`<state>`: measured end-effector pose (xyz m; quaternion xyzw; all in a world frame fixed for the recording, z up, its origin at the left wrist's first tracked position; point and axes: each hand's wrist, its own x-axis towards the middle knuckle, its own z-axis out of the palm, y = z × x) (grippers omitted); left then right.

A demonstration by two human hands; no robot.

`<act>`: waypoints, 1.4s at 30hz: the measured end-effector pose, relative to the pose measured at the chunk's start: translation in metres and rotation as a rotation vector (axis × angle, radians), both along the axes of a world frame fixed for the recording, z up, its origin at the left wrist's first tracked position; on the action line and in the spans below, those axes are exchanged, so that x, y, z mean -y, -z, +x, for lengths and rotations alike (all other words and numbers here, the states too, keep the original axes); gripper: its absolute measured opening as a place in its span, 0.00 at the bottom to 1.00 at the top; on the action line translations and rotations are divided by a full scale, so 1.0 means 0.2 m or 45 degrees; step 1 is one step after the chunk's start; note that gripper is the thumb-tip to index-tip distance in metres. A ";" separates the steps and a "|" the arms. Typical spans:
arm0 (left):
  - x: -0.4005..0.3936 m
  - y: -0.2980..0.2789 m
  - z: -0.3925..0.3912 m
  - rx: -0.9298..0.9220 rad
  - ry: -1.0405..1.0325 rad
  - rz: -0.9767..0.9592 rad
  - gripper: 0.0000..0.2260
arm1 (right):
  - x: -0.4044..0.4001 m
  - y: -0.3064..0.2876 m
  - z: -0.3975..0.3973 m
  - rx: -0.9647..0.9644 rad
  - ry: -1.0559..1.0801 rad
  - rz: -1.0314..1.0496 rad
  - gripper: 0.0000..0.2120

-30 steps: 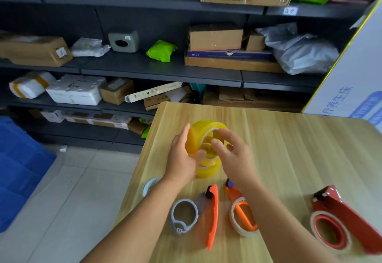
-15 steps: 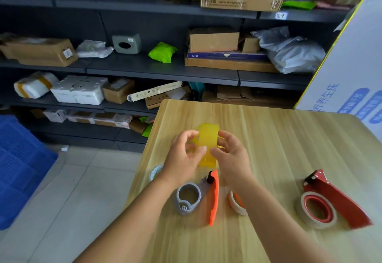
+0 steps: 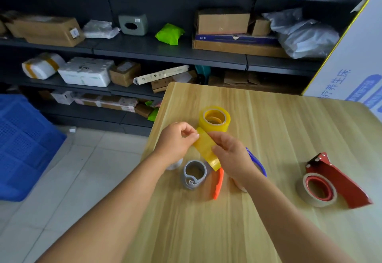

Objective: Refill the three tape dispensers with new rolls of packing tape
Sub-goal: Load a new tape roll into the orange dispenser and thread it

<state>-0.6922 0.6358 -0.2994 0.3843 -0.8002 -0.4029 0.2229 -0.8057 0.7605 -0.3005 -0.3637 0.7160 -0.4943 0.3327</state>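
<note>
Both hands hold a yellow tape roll (image 3: 205, 149) edge-on and tilted above the wooden table (image 3: 268, 138). My left hand (image 3: 177, 142) pinches its upper left edge; my right hand (image 3: 231, 155) grips its right side. A second yellow roll (image 3: 215, 119) lies flat just beyond. Right below the held roll lies a grey-and-orange dispenser (image 3: 194, 174) with an empty hub. My right wrist mostly hides a blue-handled dispenser (image 3: 257, 162). A red dispenser (image 3: 334, 182) carrying a thin beige roll lies at the right.
A small white round object (image 3: 175, 164) peeks out under my left wrist near the table's left edge. Dark shelves (image 3: 165, 51) with boxes and parcels stand behind the table. A blue crate (image 3: 24, 144) sits on the floor at left, and a large white carton (image 3: 355, 66) rises at right.
The roll was lifted off the stack, turned edge-on and brought down toward the grey dispenser. The other yellow roll stays on the table.
</note>
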 end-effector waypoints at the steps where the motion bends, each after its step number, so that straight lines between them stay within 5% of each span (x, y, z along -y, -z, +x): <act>1: 0.00 -0.01 0.01 0.021 -0.005 -0.008 0.03 | 0.00 -0.01 0.01 0.035 -0.006 0.010 0.18; 7: -0.03 -0.01 0.04 0.164 -0.066 -0.055 0.07 | 0.02 -0.01 0.05 -0.066 -0.146 0.194 0.28; 12: -0.03 0.01 0.10 0.214 0.007 0.020 0.08 | 0.01 0.04 0.04 -0.155 -0.036 0.188 0.20; 17: -0.04 0.06 0.18 0.010 0.172 0.554 0.11 | 0.02 0.06 0.01 0.014 0.013 0.181 0.22; 23: -0.04 0.17 0.20 0.053 0.001 0.481 0.15 | 0.08 0.08 0.04 -0.109 -0.089 0.244 0.14; 32: -0.05 0.36 0.13 0.304 -0.234 0.471 0.19 | 0.06 0.26 0.02 -0.508 -0.384 0.592 0.50; 42: -0.04 0.47 0.03 0.379 -0.239 0.587 0.19 | 0.08 0.36 -0.01 -0.900 -0.541 0.745 0.60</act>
